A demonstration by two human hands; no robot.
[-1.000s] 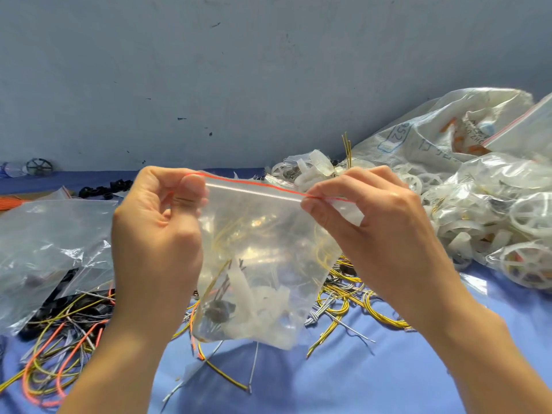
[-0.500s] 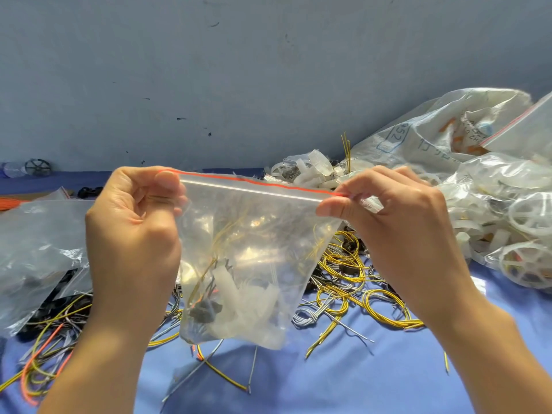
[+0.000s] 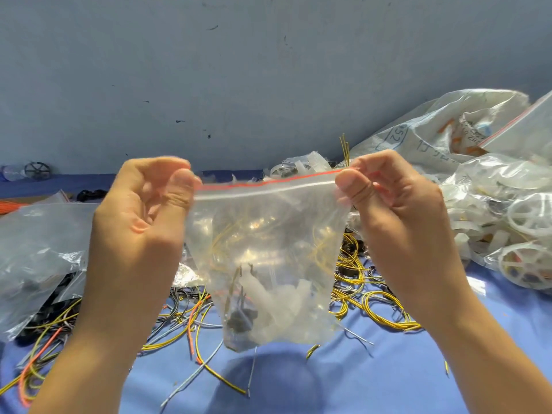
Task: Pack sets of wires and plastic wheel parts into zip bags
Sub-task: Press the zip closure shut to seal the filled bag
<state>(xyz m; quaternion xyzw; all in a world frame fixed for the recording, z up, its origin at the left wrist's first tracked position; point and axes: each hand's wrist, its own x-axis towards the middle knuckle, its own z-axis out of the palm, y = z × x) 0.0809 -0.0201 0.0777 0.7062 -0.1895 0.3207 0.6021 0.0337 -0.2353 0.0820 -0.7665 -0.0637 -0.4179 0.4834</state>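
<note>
Clear, red-edged zip bag [image 3: 268, 210] with yellow wires [image 3: 321, 253] and white parts [image 3: 280, 297] inside. Pinched at top corners by left hand [image 3: 140, 222] and right hand [image 3: 397, 210].

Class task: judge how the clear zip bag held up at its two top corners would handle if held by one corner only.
Probably floppy: the zip bag wrinkles and sags between the left hand and right hand. Likely bottom-heavy, so it would swing: the white plastic parts lie low inside. Possibly slippery: the film looks glossy.

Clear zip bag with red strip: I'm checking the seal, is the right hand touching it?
Touching. Head view: the right hand pinches the clear zip bag at its top corner.
</note>
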